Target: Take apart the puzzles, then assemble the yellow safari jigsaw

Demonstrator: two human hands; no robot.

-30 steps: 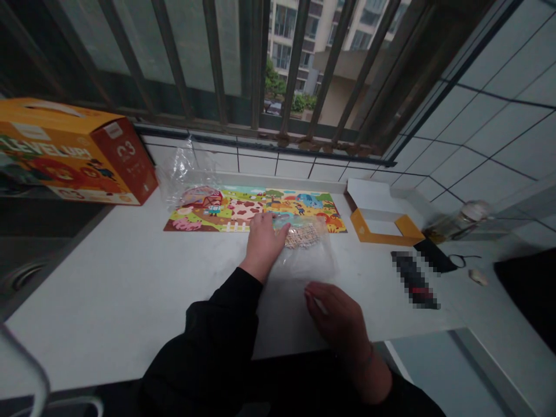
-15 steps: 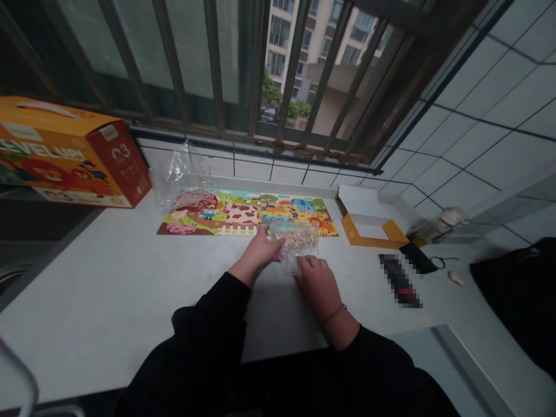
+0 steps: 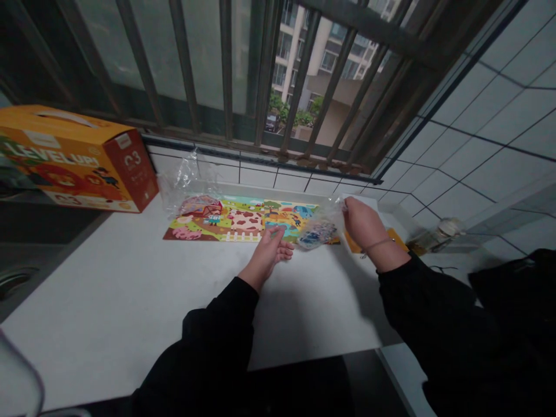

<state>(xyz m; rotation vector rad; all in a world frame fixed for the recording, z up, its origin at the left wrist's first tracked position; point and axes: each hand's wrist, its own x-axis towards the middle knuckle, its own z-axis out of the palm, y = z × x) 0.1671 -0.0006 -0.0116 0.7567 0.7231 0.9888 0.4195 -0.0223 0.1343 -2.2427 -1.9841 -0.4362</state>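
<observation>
A colourful farm-animal jigsaw puzzle (image 3: 243, 219) lies flat on the white countertop (image 3: 130, 301). My left hand (image 3: 267, 258) rests palm up at its front edge, fingers apart, holding nothing. My right hand (image 3: 364, 223) pinches the corner of a clear plastic bag (image 3: 315, 234), which stretches to the left over the puzzle's right end. Small coloured puzzle pieces (image 3: 318, 234) sit bunched inside the bag. The bag hides part of that end of the puzzle.
An orange cardboard box (image 3: 73, 159) stands at the left, with a crumpled clear wrapper (image 3: 185, 184) beside it. Behind my right hand is an orange-and-white box tray (image 3: 388, 238). A glass bottle (image 3: 438, 234) stands right. Window bars and a tiled wall edge the counter's back.
My right hand has moved up and to the right, lifting the bag. My left hand has let go of the bag and opened. The view has shifted slightly.
</observation>
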